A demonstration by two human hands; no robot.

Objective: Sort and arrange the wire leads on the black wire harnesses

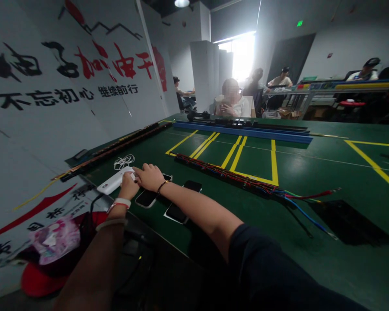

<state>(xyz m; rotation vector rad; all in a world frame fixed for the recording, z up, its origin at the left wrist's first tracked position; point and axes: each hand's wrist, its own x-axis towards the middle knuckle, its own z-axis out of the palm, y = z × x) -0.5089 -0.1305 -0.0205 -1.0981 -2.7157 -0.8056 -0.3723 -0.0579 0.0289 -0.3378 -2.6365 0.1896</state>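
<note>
At the edge of the table (298,166), your left hand (129,185) and right hand (151,176) meet on a white power strip (112,182), finger grip unclear.

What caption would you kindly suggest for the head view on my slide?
Left hand and right hand meet at a white oblong device on a green table, near phones and a wire bundle.

White power strip (112,182), green table (317,168), yellow tape (274,162)
</note>
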